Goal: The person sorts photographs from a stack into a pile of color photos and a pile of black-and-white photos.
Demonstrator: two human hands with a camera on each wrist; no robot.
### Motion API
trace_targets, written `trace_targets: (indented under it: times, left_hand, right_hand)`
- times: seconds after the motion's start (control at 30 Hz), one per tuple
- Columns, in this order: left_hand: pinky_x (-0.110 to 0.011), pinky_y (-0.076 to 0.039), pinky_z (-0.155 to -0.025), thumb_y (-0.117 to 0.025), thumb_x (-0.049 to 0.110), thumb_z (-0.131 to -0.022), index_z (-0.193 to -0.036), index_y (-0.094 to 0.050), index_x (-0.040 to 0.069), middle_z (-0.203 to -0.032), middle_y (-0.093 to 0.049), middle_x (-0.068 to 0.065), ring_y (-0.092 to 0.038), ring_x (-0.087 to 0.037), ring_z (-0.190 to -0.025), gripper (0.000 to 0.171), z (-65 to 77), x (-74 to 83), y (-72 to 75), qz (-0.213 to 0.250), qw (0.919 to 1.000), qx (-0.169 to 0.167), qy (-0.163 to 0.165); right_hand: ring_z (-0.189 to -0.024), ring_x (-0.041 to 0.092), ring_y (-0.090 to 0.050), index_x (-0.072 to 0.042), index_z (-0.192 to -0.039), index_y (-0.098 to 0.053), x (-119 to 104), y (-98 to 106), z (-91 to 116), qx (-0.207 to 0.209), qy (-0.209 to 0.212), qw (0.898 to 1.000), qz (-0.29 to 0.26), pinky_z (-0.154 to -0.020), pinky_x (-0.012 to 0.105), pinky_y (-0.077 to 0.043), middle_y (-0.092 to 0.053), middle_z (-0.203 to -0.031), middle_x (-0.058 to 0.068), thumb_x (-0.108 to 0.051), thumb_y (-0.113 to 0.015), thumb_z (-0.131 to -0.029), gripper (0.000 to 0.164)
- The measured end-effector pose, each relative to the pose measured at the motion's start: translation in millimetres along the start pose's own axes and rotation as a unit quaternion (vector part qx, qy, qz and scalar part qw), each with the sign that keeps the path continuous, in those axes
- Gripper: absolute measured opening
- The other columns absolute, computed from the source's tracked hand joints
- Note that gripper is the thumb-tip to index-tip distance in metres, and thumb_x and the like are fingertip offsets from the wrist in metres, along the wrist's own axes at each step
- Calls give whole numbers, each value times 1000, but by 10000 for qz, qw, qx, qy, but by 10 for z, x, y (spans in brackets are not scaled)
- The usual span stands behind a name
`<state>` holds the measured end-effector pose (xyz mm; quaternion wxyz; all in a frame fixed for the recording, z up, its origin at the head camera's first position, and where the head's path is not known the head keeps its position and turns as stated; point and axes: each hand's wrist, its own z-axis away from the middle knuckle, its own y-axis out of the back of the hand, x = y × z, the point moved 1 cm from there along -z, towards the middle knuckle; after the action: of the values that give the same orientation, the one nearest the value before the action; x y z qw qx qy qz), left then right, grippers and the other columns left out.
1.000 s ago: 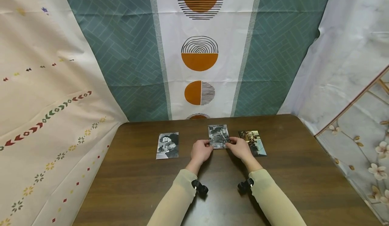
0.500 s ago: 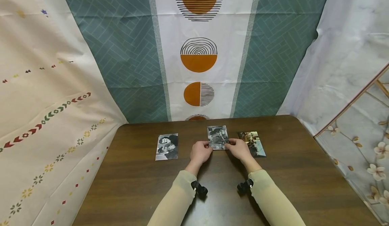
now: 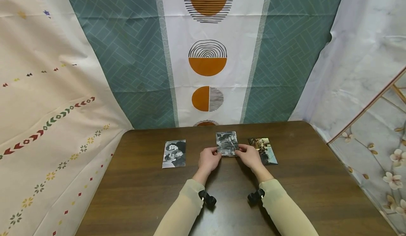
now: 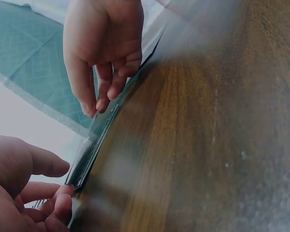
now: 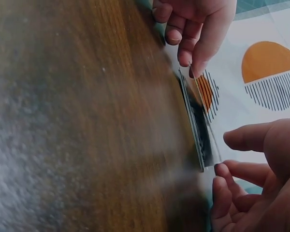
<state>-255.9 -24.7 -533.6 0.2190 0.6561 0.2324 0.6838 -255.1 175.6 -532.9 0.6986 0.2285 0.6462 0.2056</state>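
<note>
My left hand (image 3: 209,159) and right hand (image 3: 250,155) pinch the lower left and lower right sides of a black-and-white photo print (image 3: 226,143) near the table's far edge. In the right wrist view, the thin upper print (image 5: 206,112) stands slightly apart from a dark stack of prints (image 5: 195,128) below it. The left wrist view shows the same stack (image 4: 94,154) edge-on between both hands. Left of my hands lies another black-and-white print (image 3: 174,153) showing two people. A colour print (image 3: 267,151) lies right beside my right hand, which overlaps its left side.
The brown wooden table (image 3: 142,200) reaches back to a hanging green and white curtain (image 3: 209,80). Patterned cloths hang at the left (image 3: 63,140) and right (image 3: 358,98). A small black camera is strapped to each wrist.
The head view has shifted very slightly. Both hands keep their pinch on the middle print, and the prints on either side lie as before.
</note>
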Motion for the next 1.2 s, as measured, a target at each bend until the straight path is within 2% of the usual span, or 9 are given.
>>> trace_targets:
  times: [0.33,0.53,0.93,1.2]
  left_hand:
    - [-38,-53,-79,-77,18,-98,-132,-77,7,-94,-71,3,-64,-16,-88,37,17,-51,69,420,9988,114,-223]
    - [-39,-53,-81,-77,16,-96,-130,-78,6,-93,-71,3,-63,-16,-88,35,60,-143,168,439,9978,156,-469]
    - [-34,-50,-75,-75,13,-93,-126,-78,1,-90,-72,0,-61,-14,-81,35,52,-330,446,295,9964,255,-753]
    - [-33,-47,-71,-75,15,-97,-127,-77,0,-91,-69,1,-59,-13,-77,34,92,-478,701,395,9960,268,-754]
  right_hand:
    - [-114,38,-67,3,-142,-66,-71,0,59,284,311,9991,-75,-96,55,-52,-72,-121,20,-17,-71,-100,47]
    - [-101,30,-69,-1,-140,-69,-100,-76,98,352,395,9986,-32,-87,49,-54,-74,-109,12,-17,-74,-99,45]
    - [-89,21,-69,-6,-141,-70,-243,-295,133,327,619,9974,-162,-77,42,-53,-76,-100,3,-21,-77,-98,46]
    - [-85,17,-68,-8,-140,-72,-399,-492,132,235,797,9962,-280,-77,40,-52,-76,-96,0,-21,-78,-97,45]
